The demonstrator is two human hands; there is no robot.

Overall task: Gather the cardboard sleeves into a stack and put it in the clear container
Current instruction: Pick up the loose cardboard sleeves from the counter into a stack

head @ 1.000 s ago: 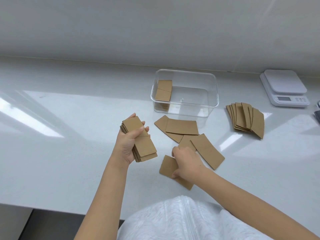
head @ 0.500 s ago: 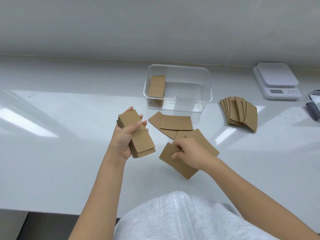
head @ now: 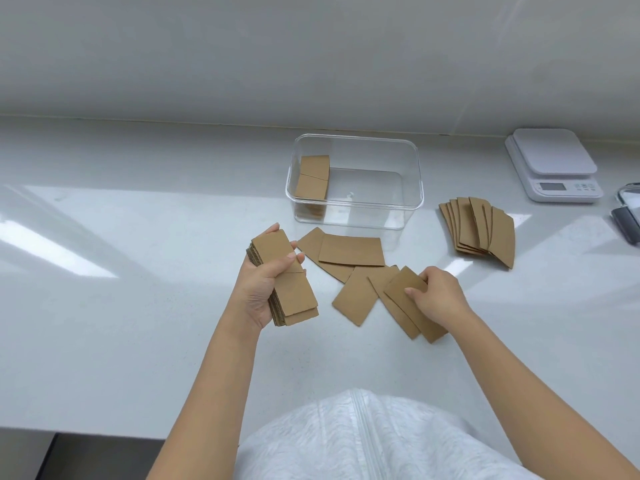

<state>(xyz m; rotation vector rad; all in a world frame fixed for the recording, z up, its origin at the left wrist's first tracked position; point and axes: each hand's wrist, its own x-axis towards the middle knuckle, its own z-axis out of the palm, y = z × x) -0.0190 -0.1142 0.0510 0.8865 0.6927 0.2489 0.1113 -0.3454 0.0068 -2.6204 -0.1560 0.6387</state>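
Observation:
My left hand (head: 263, 289) grips a thick stack of brown cardboard sleeves (head: 291, 289) above the white counter. My right hand (head: 438, 294) pinches a loose sleeve (head: 401, 289) that overlaps another one on the counter. More loose sleeves (head: 349, 251) lie flat between my hands and the clear container (head: 412, 181). The container stands at the back centre and holds a small stack of sleeves (head: 313, 178) against its left wall. A fanned pile of sleeves (head: 479, 226) lies to the right of the container.
A white kitchen scale (head: 554, 164) stands at the back right. A dark-edged object (head: 628, 213) is cut off by the right frame edge. The counter's front edge (head: 104, 433) runs just before my white garment.
My right hand has moved to the right, from the sleeve near the front, and now pinches a sleeve among the overlapping ones. My left hand still holds its stack.

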